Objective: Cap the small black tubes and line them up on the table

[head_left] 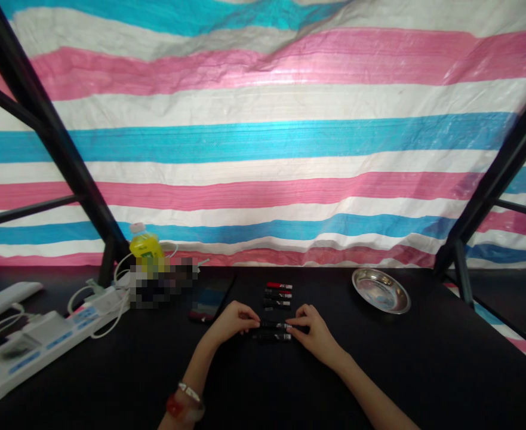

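Observation:
A black marker (273,325) lies crosswise between my hands at the middle of the dark table. My left hand (236,321) pinches its left end, and the fingertips of my right hand (311,332) close on its right end. Just nearer to me is another black marker (273,338), parallel to it. Beyond my hands, a red marker (279,286), a marker with red and black on it (278,295) and a black marker (276,304) form a neat column. Whether the held marker touches the table I cannot tell.
To the right stands a shiny round metal dish (381,291). A dark flat phone-like slab (209,303) lies left of the markers. White power strips (61,343) with cables, a yellow bottle (147,249) and a blurred-out patch take up the left. Black frame legs rise on both sides.

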The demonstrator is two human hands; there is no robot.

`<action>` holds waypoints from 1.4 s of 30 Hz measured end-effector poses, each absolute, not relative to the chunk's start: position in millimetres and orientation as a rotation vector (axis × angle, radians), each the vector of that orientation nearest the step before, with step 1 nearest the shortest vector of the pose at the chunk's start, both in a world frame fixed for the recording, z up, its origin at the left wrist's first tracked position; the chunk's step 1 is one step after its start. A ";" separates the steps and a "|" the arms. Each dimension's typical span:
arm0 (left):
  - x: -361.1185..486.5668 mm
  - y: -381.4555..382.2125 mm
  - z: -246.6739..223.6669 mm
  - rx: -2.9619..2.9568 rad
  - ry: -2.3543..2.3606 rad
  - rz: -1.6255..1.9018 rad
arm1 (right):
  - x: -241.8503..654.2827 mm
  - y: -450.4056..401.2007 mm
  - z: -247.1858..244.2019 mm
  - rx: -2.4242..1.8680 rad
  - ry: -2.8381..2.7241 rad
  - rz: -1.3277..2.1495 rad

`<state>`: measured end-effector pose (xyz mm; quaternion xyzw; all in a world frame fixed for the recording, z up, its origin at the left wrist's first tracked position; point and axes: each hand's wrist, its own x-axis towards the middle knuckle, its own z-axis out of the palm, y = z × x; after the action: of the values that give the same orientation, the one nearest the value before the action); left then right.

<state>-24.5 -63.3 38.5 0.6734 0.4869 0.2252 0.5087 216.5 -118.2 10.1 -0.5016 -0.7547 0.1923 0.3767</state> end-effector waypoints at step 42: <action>-30.2 -62.6 40.4 1.743 1.128 0.468 | 213.4 -124.2 22.8 -1.336 -1.870 0.600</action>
<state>-30.2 -62.6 40.4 0.7162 0.4633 0.1923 0.4853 213.4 -124.2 22.8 -0.5218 -0.7301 0.2345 0.3738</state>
